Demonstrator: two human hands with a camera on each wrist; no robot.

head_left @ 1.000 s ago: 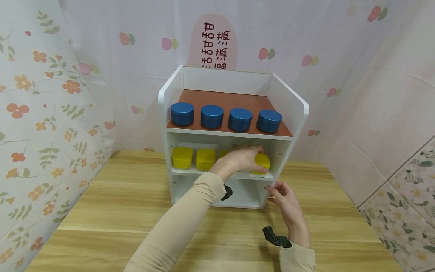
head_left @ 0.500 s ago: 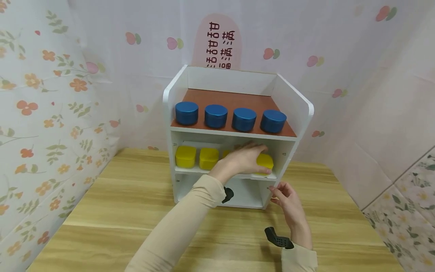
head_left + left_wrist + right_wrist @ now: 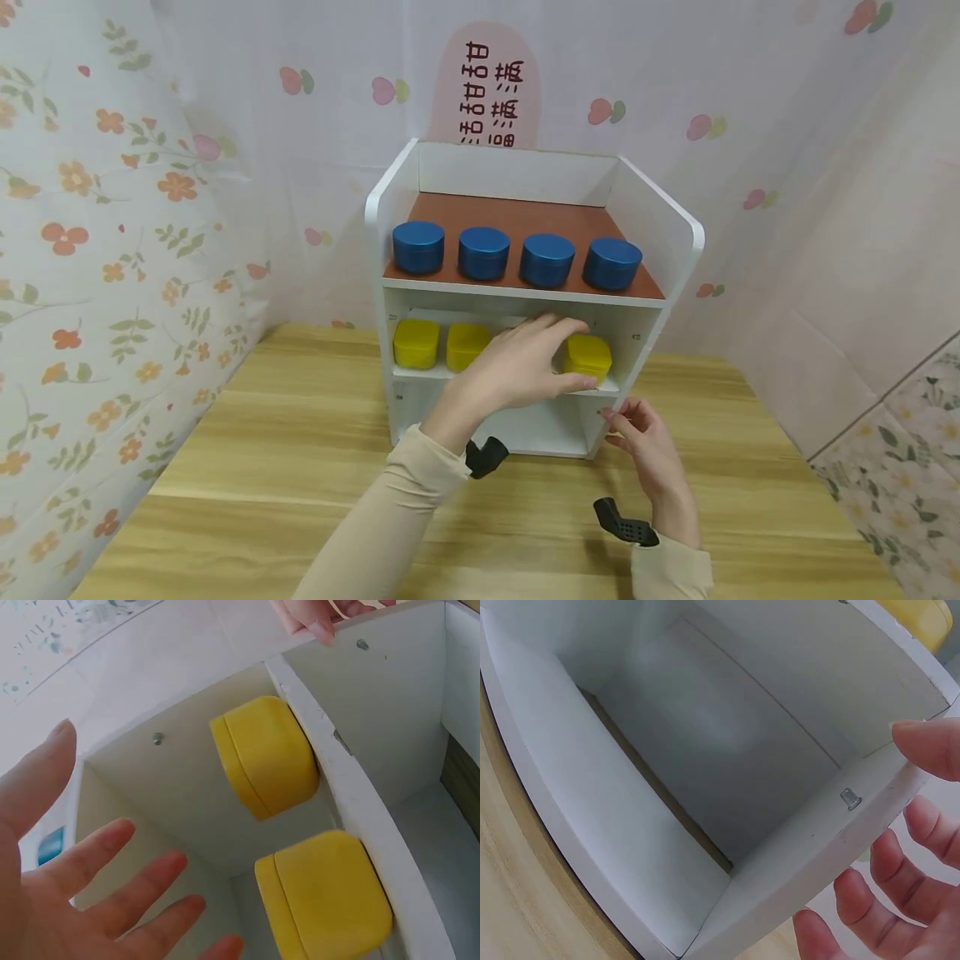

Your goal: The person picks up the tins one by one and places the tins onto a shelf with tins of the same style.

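My left hand [image 3: 517,367], fingers spread, is in front of the middle level of a white shelf unit [image 3: 651,208]. Its thumb lies just before the rightmost yellow box [image 3: 588,353]. In the left wrist view a gap separates the fingers from that box [image 3: 270,757] and the yellow box [image 3: 330,896] beside it. Two more yellow boxes stand left on this level, one partly behind the hand. My right hand [image 3: 651,446] grips the front edge of the unit's right side panel [image 3: 780,889], thumb inside and fingers outside.
Several round blue tins [image 3: 547,260] line the front of the brown top shelf [image 3: 510,210]. The unit stands on a wooden table [image 3: 300,467], with a patterned cloth [image 3: 330,108] behind. A small metal peg [image 3: 850,799] sticks out inside the right panel.
My left hand has drawn back from the rightmost yellow box, toward me and slightly left, uncovering more of it. My right hand keeps its place on the panel. The head view has shifted slightly.
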